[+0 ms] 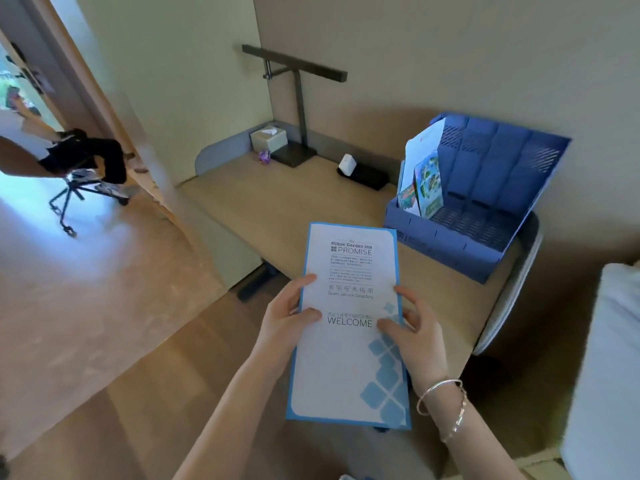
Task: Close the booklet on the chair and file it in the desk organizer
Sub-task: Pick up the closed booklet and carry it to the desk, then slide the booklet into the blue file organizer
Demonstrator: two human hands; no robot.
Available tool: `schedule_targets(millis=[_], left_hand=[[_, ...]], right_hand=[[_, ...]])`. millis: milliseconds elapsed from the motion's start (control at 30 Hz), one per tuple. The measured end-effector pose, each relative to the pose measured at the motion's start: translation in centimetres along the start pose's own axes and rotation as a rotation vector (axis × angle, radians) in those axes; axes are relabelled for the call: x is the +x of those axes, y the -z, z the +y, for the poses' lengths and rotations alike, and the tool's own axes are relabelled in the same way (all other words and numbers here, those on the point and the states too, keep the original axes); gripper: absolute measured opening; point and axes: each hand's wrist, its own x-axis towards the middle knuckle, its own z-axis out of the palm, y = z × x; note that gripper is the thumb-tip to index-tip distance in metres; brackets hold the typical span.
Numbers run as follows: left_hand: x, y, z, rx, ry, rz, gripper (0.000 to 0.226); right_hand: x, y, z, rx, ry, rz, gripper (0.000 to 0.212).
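Blue-edged and white, the closed booklet (349, 327) is held in the air near the table (277, 209), front cover up. The left hand (289, 320) and right hand (412, 334) pinch its side edges. The blue desk organizer (485, 188) stands far right on the table.

A dark desk lamp (298, 98) stands at the far left corner of the wooden desk (277, 209), with a tissue box (268, 138) just left of its base. Right of the lamp lies a black tray (367, 176) holding a small white object (347, 164). Far left, through the doorway, stands a wheeled chair (86, 181).
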Motion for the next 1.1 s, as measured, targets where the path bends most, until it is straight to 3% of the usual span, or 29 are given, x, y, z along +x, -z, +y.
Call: schedule_targets(millis=[200, 700, 900, 1100], left_hand=[[10.4, -2.2, 1.3, 0.051, 0.043, -0.140, 0.057], [34.0, -10.1, 4.3, 0.211, 0.062, -0.640, 0.057], [37.9, -14.6, 5.3, 0.212, -0.001, -0.747, 0.058], [39.0, -17.3, 4.5, 0.228, -0.009, -0.779, 0.058]], right_hand=[[6.9, -0.7, -1.0, 0.009, -0.011, 0.141, 0.053], [22.5, -2.6, -2.5, 0.103, -0.044, 0.677, 0.053], [25.3, 0.0, -3.6, 0.098, -0.032, 0.743, 0.049], [27.0, 3.1, -3.5, 0.101, -0.031, 0.685, 0.056]])
